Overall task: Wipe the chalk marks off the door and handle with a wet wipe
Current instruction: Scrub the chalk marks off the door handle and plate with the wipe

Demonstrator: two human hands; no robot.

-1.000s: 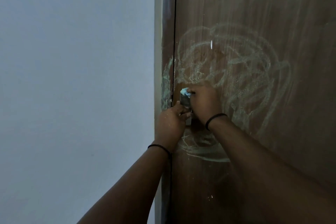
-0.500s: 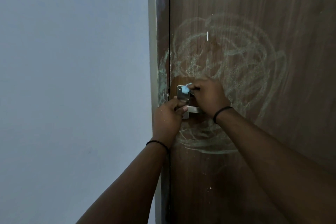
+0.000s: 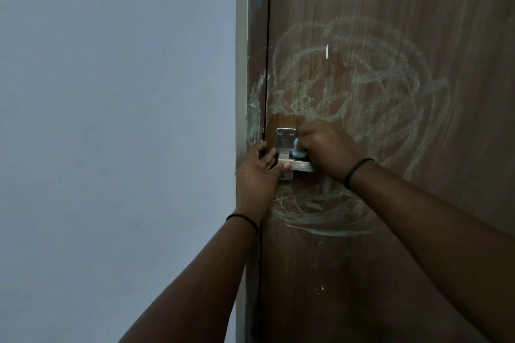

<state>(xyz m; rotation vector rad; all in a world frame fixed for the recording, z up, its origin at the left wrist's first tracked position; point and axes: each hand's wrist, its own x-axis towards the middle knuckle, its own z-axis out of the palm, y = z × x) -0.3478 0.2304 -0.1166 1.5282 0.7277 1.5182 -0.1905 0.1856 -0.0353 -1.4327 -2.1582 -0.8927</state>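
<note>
The right hand [image 3: 327, 152] clenches a blue wipe [image 3: 297, 147] against the handle [image 3: 299, 166] on the chalk-scrawled door [image 3: 390, 273]. Left hand [image 3: 257, 172] steadies the handle, thumb on the lever, fingers [image 3: 263, 152] curled round the door's edge.

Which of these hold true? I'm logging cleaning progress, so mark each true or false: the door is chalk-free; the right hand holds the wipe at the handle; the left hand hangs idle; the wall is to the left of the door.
1. The door is chalk-free. False: chalk marks still cover it.
2. The right hand holds the wet wipe at the handle. True.
3. The left hand hangs idle. False: its thumb rests on the handle.
4. The wall is left of the door. True.
</note>
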